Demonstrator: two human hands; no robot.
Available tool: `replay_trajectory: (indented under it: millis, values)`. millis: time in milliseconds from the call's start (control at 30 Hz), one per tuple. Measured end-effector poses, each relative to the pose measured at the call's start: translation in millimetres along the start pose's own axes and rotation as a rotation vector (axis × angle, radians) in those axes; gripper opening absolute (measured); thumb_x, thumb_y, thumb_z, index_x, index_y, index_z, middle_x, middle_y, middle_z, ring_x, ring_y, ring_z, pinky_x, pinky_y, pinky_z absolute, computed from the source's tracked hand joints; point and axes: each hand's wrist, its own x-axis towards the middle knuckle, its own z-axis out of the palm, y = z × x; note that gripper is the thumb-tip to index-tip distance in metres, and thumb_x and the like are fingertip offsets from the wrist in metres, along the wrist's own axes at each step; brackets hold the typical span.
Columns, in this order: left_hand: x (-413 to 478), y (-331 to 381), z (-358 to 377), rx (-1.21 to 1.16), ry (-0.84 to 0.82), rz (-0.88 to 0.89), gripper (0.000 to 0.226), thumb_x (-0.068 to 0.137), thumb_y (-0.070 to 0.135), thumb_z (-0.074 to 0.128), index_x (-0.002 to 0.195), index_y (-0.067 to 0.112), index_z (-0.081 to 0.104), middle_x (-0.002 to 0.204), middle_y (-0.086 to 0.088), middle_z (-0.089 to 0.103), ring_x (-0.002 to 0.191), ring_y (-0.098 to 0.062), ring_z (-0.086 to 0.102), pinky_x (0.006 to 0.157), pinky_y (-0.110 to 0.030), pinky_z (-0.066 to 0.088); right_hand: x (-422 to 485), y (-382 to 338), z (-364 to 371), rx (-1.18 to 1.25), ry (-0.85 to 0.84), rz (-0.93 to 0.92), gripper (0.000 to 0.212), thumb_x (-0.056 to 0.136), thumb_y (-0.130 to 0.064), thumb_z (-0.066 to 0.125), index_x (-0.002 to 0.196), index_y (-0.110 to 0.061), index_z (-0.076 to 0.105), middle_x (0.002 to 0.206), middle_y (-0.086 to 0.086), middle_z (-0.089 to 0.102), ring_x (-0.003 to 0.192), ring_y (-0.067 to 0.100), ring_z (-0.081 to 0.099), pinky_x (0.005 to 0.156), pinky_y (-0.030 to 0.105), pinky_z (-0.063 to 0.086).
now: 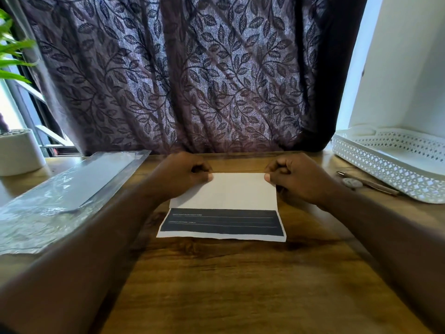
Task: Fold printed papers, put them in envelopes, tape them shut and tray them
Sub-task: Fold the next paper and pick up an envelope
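Two bare forearms come into view from the lower left and lower right corners. No sleeve shows on either; both arms are uncovered as far back as the picture's edge. The wrists carry no watch, strap or bracelet. The left hand (183,175) and the right hand (295,178) are both ungloved, and no ring shows on any of the fingers in sight. The fingers (277,168) show rounded knuckles. The thumbnails are short and plain, with no polish that can be made out. The left forearm is slightly blurred along its outer edge. No marks or scars can be told on either arm in this light.
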Motion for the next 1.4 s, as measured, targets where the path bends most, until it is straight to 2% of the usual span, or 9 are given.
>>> replay_trajectory:
  millis: [100, 200, 367, 500, 633, 867, 1000, 1267, 1400]
  values:
    - [6.2, 30.0, 12.0, 0.055, -0.031, 0.096, 0.018, 0.096, 0.036, 0.063, 0.104, 0.023, 0.073, 0.097, 0.009, 0.070, 0.088, -0.009, 0.062, 0.075, -0.028, 0.045, -0.4, -15.6, 10.9, -0.108, 0.083, -0.108, 0.004, 0.090, -0.016, 0.073, 0.086, -0.015, 0.071, 0.070, -0.006, 0.071, 0.057, -0.004, 0.063, 0.060, 0.024, 0.054]
    - [10.8, 50.9, 24.4, 0.051, 0.001, 0.175, 0.016, 0.096, 0.035, 0.062, 0.100, 0.022, 0.070, 0.092, 0.004, 0.069, 0.084, -0.014, 0.062, 0.073, -0.036, 0.051, -3.3, -26.6, 18.7, -0.116, 0.104, -0.182, 0.004, 0.090, -0.017, 0.072, 0.088, -0.015, 0.071, 0.070, -0.009, 0.069, 0.059, -0.003, 0.064, 0.058, 0.022, 0.053]
    - [10.9, 52.5, 23.9, 0.080, 0.047, 0.134, 0.017, 0.097, 0.036, 0.060, 0.103, 0.025, 0.072, 0.097, 0.006, 0.072, 0.087, -0.014, 0.064, 0.077, -0.040, 0.054, -1.5, -22.9, 16.0, -0.127, 0.099, -0.193, 0.004, 0.089, -0.016, 0.073, 0.087, -0.014, 0.070, 0.067, -0.011, 0.066, 0.059, -0.006, 0.060, 0.059, 0.020, 0.048]
    - [9.7, 37.1, 16.1, 0.106, 0.060, 0.085, 0.017, 0.097, 0.034, 0.061, 0.104, 0.027, 0.074, 0.099, 0.009, 0.073, 0.088, -0.012, 0.064, 0.079, -0.037, 0.054, 2.2, -13.1, 11.3, -0.139, 0.100, -0.172, 0.005, 0.089, -0.015, 0.073, 0.086, -0.014, 0.070, 0.061, -0.017, 0.062, 0.058, -0.005, 0.058, 0.064, 0.030, 0.054]
    - [8.4, 14.1, 5.1, 0.110, 0.084, -0.002, 0.014, 0.096, 0.035, 0.062, 0.101, 0.030, 0.075, 0.091, 0.013, 0.068, 0.084, -0.012, 0.062, 0.073, -0.032, 0.049, 4.2, -3.2, 1.3, -0.111, 0.125, -0.124, 0.020, 0.089, -0.013, 0.073, 0.076, -0.024, 0.064, 0.057, -0.026, 0.062, 0.055, -0.007, 0.058, 0.062, 0.025, 0.047]
    - [-0.9, -19.0, -2.6, 0.000, 0.151, -0.122, 0.010, 0.093, 0.024, 0.068, 0.084, 0.022, 0.072, 0.075, 0.012, 0.066, 0.070, -0.011, 0.062, 0.071, -0.037, 0.053, 4.2, 13.8, -11.9, -0.092, 0.178, -0.018, 0.008, 0.090, -0.013, 0.073, 0.083, -0.017, 0.068, 0.071, 0.000, 0.072, 0.063, 0.018, 0.070, 0.070, 0.046, 0.060]
    - [-3.6, -24.1, -0.1, -0.169, 0.176, -0.195, 0.007, 0.089, 0.024, 0.074, 0.085, 0.018, 0.075, 0.078, 0.007, 0.073, 0.073, -0.017, 0.070, 0.071, -0.046, 0.061, 5.3, 17.2, -11.0, -0.100, 0.183, 0.011, 0.006, 0.090, -0.015, 0.072, 0.086, -0.018, 0.070, 0.076, -0.002, 0.074, 0.071, 0.015, 0.071, 0.075, 0.044, 0.061]
    - [-5.2, -19.8, -3.4, -0.377, 0.220, -0.272, 0.020, 0.083, 0.023, 0.079, 0.085, 0.005, 0.072, 0.079, -0.004, 0.076, 0.072, -0.015, 0.071, 0.061, -0.028, 0.057, 4.7, 19.3, -10.4, 0.144, 0.153, 0.129, 0.007, 0.091, -0.013, 0.071, 0.097, -0.010, 0.068, 0.085, 0.007, 0.077, 0.080, 0.022, 0.076, 0.080, 0.046, 0.061]
    - [-7.3, -13.4, 0.5, -0.557, 0.309, -0.324, 0.009, 0.086, 0.021, 0.076, 0.087, 0.013, 0.073, 0.082, -0.003, 0.077, 0.075, -0.012, 0.071, 0.072, -0.031, 0.060, 3.2, 19.6, -10.4, 0.277, 0.137, 0.157, 0.008, 0.089, -0.007, 0.072, 0.097, -0.009, 0.070, 0.087, 0.007, 0.078, 0.084, 0.023, 0.076, 0.081, 0.042, 0.061]
